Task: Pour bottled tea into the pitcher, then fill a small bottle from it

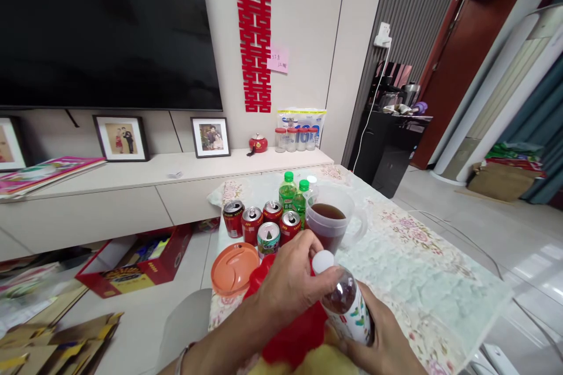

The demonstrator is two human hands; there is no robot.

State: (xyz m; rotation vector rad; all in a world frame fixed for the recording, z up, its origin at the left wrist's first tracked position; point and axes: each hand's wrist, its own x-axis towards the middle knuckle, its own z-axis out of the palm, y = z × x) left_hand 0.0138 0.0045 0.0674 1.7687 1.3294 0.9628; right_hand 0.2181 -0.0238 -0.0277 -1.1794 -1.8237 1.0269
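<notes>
My left hand (288, 281) is closed around the neck of a small clear bottle (347, 302), its fingers next to the white cap (323, 261). The bottle holds a dark drink and tilts toward me. My right hand (385, 343) grips the bottle's labelled body from below. Just beyond stands a clear pitcher (336, 217) with dark liquid in it. An orange lid (234, 268) lies to the left. Something red (292, 340) and something yellow (308, 363) lie under my hands.
Several opened red cans (252, 224), a green can (268, 238) and two green bottles (294, 194) stand on the floral tablecloth (417, 269). Behind is a low cabinet (132, 187) with framed photos under a TV. A red box (132, 266) and cardboard lie on the floor at left.
</notes>
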